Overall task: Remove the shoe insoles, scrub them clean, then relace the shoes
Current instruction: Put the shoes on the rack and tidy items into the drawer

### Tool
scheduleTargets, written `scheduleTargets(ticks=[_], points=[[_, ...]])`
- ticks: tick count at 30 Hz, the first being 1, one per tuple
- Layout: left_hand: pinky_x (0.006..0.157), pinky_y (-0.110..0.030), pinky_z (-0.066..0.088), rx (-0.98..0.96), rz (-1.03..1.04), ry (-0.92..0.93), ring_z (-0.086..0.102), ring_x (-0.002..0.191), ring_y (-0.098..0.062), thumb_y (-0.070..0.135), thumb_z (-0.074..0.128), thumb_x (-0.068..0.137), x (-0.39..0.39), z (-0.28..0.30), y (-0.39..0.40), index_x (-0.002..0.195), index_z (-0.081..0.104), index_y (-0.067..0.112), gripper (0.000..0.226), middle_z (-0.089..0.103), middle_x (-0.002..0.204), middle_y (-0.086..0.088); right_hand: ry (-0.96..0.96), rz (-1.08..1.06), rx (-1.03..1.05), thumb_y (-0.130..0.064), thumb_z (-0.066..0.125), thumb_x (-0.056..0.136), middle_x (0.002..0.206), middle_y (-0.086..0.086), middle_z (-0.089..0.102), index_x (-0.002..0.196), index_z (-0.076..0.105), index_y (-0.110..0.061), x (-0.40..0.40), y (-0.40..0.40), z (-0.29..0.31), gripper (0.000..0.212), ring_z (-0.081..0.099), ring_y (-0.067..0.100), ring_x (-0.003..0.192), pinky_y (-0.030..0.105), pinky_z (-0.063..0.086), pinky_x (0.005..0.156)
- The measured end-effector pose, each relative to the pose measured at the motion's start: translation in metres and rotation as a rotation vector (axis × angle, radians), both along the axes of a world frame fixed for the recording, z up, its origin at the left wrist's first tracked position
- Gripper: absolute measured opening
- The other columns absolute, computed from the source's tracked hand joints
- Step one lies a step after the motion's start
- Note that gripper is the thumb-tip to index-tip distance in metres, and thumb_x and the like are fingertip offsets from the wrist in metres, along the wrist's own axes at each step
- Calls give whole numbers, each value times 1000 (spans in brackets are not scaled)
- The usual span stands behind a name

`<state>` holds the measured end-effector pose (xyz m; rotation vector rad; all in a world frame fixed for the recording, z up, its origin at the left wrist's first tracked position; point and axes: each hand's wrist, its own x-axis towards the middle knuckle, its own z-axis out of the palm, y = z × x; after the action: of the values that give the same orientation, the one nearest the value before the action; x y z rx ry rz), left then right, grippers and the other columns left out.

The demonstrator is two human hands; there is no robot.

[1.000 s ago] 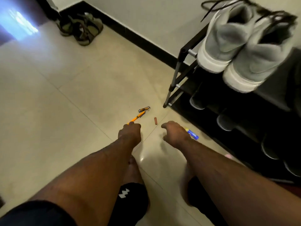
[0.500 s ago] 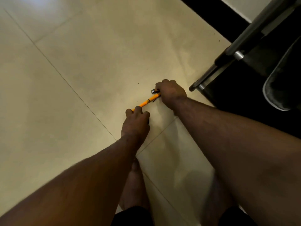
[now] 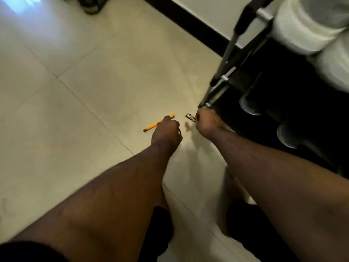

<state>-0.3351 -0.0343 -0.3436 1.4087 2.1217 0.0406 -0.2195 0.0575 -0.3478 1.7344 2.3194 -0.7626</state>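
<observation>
shoes [image 3: 309, 25] on rack [image 3: 238, 59]; right hand [image 3: 207, 122] grips metal clipper [image 3: 190, 118]

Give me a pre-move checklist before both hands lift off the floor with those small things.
1. Left hand grips the orange pen: ok, fingers curled over it.
2. Right hand holds the metal clipper: ok, its end sticks out of the fist.
3. Small reddish piece picked up: not ok, it lies on the floor tile between the hands.
4. Right hand apart from the shoe rack leg: cannot tell, they appear very close.
5. Grey shoes on the rack: ok, untouched.
</observation>
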Motion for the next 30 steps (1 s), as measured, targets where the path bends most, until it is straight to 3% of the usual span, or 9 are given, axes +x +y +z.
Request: scheduleTargets(ticks=[7, 11, 16, 19, 21, 26, 30], points=[[92, -39, 50, 118, -180, -25, 55, 114, -35, 22, 71, 87, 104, 168, -61, 122, 66, 11, 38, 49, 128, -14, 117, -178, 46, -6, 59, 81, 96, 9, 66, 87, 65, -16, 141, -102, 183, 13, 63, 31, 92, 29, 45, 72], [89, -41, 51, 246, -356, -57, 59, 109, -35, 21, 76, 81, 189, 254, -84, 112, 66, 11, 34, 56, 119, -14, 190, -304, 206, -10, 63, 81, 94, 7, 68, 85, 66, -19, 231, -156, 274, 10, 64, 27, 87, 32, 51, 75], [89, -37, 49, 354, -557, -137, 60, 110, -32, 23, 77, 82, 315, 331, -91, 118, 65, 15, 39, 60, 119, -10, 217, -487, 396, -9, 65, 78, 88, 5, 68, 78, 62, -24, 362, -198, 354, 15, 63, 25, 84, 30, 48, 69], [84, -37, 51, 366, -699, -131, 62, 103, -31, 23, 78, 81, 383, 350, -88, 110, 69, 14, 31, 63, 110, -8, 187, -589, 457, -6, 64, 80, 84, 8, 67, 84, 67, -11, 437, -216, 367, 7, 62, 27, 82, 29, 39, 63], [83, -39, 52, 377, -808, -116, 62, 100, -31, 21, 76, 83, 431, 355, -86, 105, 69, 12, 25, 60, 107, -8, 145, -661, 480, -6, 63, 82, 85, 13, 68, 85, 68, -7, 483, -227, 365, 6, 62, 31, 82, 32, 41, 62], [89, -40, 50, 366, -1034, -30, 58, 109, -32, 13, 64, 90, 530, 345, -74, 120, 64, 9, 30, 55, 122, -12, 57, -784, 450, -4, 61, 83, 89, 12, 65, 88, 66, -9, 563, -241, 335, 8, 59, 29, 84, 30, 40, 65], [89, -38, 48, 348, -1146, 72, 59, 104, -30, 14, 63, 89, 581, 322, -48, 109, 65, 11, 20, 60, 116, -11, 27, -871, 422, -5, 58, 86, 96, 11, 63, 92, 65, -10, 598, -225, 304, 11, 59, 29, 90, 32, 43, 70]])
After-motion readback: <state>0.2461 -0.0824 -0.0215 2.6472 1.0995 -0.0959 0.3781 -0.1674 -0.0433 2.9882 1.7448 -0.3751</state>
